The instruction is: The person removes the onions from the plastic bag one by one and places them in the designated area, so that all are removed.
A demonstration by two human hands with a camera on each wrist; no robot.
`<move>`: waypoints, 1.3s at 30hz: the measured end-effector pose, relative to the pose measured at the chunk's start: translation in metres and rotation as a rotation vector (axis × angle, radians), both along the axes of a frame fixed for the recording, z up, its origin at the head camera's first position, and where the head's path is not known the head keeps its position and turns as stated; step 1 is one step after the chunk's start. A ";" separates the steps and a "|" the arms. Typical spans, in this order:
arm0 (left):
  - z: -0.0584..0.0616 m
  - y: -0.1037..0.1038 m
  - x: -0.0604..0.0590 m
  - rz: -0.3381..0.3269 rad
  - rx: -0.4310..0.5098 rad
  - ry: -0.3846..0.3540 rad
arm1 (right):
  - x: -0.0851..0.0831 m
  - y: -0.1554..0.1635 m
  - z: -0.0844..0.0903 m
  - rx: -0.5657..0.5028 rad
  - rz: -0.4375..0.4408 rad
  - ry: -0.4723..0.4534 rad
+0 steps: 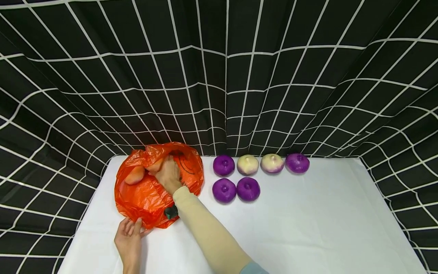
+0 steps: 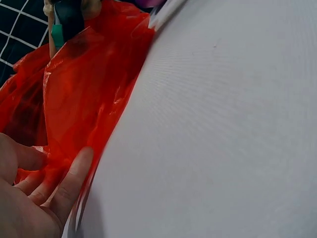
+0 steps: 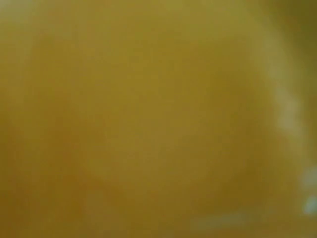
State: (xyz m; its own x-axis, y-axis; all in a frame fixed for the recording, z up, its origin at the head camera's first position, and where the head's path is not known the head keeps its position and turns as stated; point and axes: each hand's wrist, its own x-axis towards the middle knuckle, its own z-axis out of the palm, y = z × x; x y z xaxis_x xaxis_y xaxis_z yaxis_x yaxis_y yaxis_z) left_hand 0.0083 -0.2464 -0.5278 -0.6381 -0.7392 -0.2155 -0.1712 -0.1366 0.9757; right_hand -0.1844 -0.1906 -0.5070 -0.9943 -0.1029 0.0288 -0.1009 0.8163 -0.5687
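Note:
An orange-red plastic bag [image 1: 147, 196] lies with its mouth spread wide at the left of the table. My left hand [image 1: 128, 239] pinches its near rim; in the left wrist view the thumb and fingers [image 2: 74, 171] have the thin film between them. Deep inside the bag, my right hand [image 1: 167, 173] grips a round, pale orange thing [image 1: 155, 165], partly hidden by the hand and the bag. Another round, pale orange thing [image 1: 135, 175] sits beside it against the bag's left wall. The right wrist view is only a yellow-orange blur.
Right of the bag stand several round, onion-like vegetables in two rows: purple ones [image 1: 224, 190] and two cream ones with purple bases [image 1: 248, 164]. They rest on a white table [image 1: 308, 224]. A black cloth with white grid lines [image 1: 239, 76] hangs behind and at both sides.

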 end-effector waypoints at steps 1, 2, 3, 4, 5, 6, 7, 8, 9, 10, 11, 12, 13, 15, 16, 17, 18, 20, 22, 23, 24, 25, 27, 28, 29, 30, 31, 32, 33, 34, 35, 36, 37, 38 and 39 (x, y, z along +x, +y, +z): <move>0.000 0.000 0.000 0.000 0.007 0.013 | 0.000 -0.001 0.000 0.000 -0.002 -0.001; 0.000 0.000 0.000 -0.002 0.007 0.021 | -0.001 -0.001 0.001 -0.002 -0.006 0.002; 0.000 0.000 -0.001 -0.003 0.001 0.025 | -0.001 -0.002 0.001 -0.006 -0.004 0.003; 0.000 0.000 -0.001 -0.002 -0.004 0.029 | -0.001 -0.003 0.001 -0.006 -0.001 0.006; 0.000 0.000 -0.001 -0.001 -0.004 0.034 | -0.001 -0.004 0.002 -0.006 0.004 0.008; 0.000 0.000 -0.001 0.000 -0.004 0.038 | -0.001 -0.005 0.002 -0.001 0.007 0.017; 0.001 0.000 -0.001 0.002 -0.008 0.035 | 0.000 -0.005 0.002 0.004 0.008 0.026; 0.001 0.000 -0.001 0.001 -0.014 0.032 | 0.000 -0.006 0.001 0.009 0.010 0.039; 0.002 0.000 -0.001 0.003 -0.019 0.032 | -0.001 -0.007 0.000 0.015 0.017 0.049; 0.002 0.001 -0.001 0.003 -0.021 0.033 | 0.000 -0.006 -0.001 0.021 0.017 0.062; 0.002 0.002 -0.001 0.001 -0.022 0.034 | 0.000 -0.005 -0.001 0.020 0.015 0.077; 0.002 0.003 -0.002 -0.001 -0.028 0.032 | 0.000 -0.004 -0.003 0.025 0.015 0.091; 0.002 0.003 -0.002 -0.001 -0.033 0.032 | 0.000 -0.004 -0.004 0.021 0.016 0.101; 0.001 0.004 -0.002 0.001 -0.030 0.040 | 0.000 -0.002 -0.004 0.023 0.016 0.115; 0.001 0.004 -0.003 0.001 -0.024 0.042 | 0.001 -0.002 -0.004 0.028 0.016 0.123; 0.000 0.005 -0.003 -0.003 -0.022 0.043 | 0.001 -0.001 -0.003 0.036 0.020 0.126; 0.000 0.005 -0.003 -0.004 -0.019 0.044 | 0.002 0.000 -0.002 0.051 0.027 0.138; 0.000 0.004 -0.003 -0.009 -0.023 0.047 | 0.003 0.001 0.003 0.071 0.042 0.163; 0.000 0.003 -0.004 -0.007 -0.024 0.048 | 0.005 0.003 0.009 0.084 0.059 0.199; 0.000 0.002 -0.005 -0.006 -0.027 0.050 | 0.005 0.004 0.012 0.089 0.065 0.208; 0.001 0.001 -0.005 -0.001 -0.022 0.054 | 0.006 0.004 0.015 0.086 0.068 0.218; 0.002 0.001 -0.005 0.000 -0.022 0.057 | 0.008 0.005 0.019 0.078 0.068 0.215; 0.003 -0.001 -0.005 0.001 -0.021 0.056 | 0.012 0.007 0.024 0.076 0.068 0.200; 0.003 -0.002 -0.005 -0.001 -0.028 0.050 | 0.014 0.008 0.027 0.073 0.072 0.186; 0.003 -0.002 -0.004 -0.002 -0.033 0.044 | 0.016 0.009 0.029 0.071 0.073 0.174; 0.004 -0.002 -0.004 -0.002 -0.036 0.037 | 0.018 0.010 0.030 0.069 0.077 0.167; 0.004 -0.003 -0.004 -0.001 -0.042 0.032 | 0.020 0.011 0.032 0.072 0.082 0.161; 0.004 -0.003 -0.004 -0.003 -0.049 0.023 | 0.022 0.012 0.033 0.073 0.089 0.159; 0.004 -0.003 -0.004 -0.003 -0.046 0.021 | 0.023 0.014 0.034 0.071 0.097 0.158; 0.004 -0.003 -0.004 -0.006 -0.042 0.020 | 0.025 0.015 0.034 0.071 0.102 0.157; 0.004 -0.003 -0.004 -0.009 -0.036 0.022 | 0.026 0.017 0.035 0.073 0.105 0.158; 0.004 -0.003 -0.004 -0.013 -0.034 0.025 | 0.027 0.019 0.035 0.075 0.110 0.160; 0.004 -0.003 -0.005 -0.016 -0.035 0.028 | 0.028 0.021 0.036 0.069 0.116 0.164; 0.004 -0.002 -0.005 -0.018 -0.036 0.031 | 0.028 0.023 0.036 0.062 0.124 0.166; 0.004 -0.002 -0.005 -0.016 -0.038 0.036 | 0.029 0.026 0.036 0.055 0.133 0.169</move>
